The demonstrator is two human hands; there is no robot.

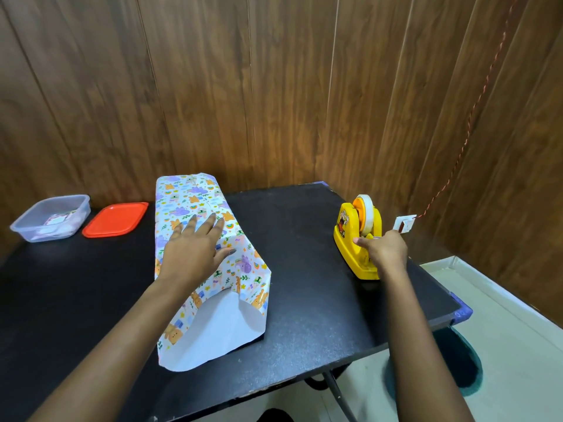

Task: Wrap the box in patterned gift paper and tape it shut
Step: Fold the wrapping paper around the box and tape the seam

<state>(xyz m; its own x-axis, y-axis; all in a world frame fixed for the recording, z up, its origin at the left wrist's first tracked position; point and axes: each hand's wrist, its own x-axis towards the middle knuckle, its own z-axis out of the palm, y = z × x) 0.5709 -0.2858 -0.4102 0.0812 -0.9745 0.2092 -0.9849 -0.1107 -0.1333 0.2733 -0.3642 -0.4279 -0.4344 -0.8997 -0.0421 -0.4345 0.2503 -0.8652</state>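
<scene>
Wood panels back a black table. Mid-table lies the box, sleeved in paper whose near end gapes open, white inside showing. The left hand presses flat on the box's top, fingers spread. Right of the box, across bare tabletop, the right hand pinches tape at a dispenser near the table's edge. Left of the box sit a tub and lid.

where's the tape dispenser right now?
Head view: the yellow tape dispenser stands on the right side of the black table, right of the paper-wrapped box; the right hand pinches tape at its cutter.
</scene>
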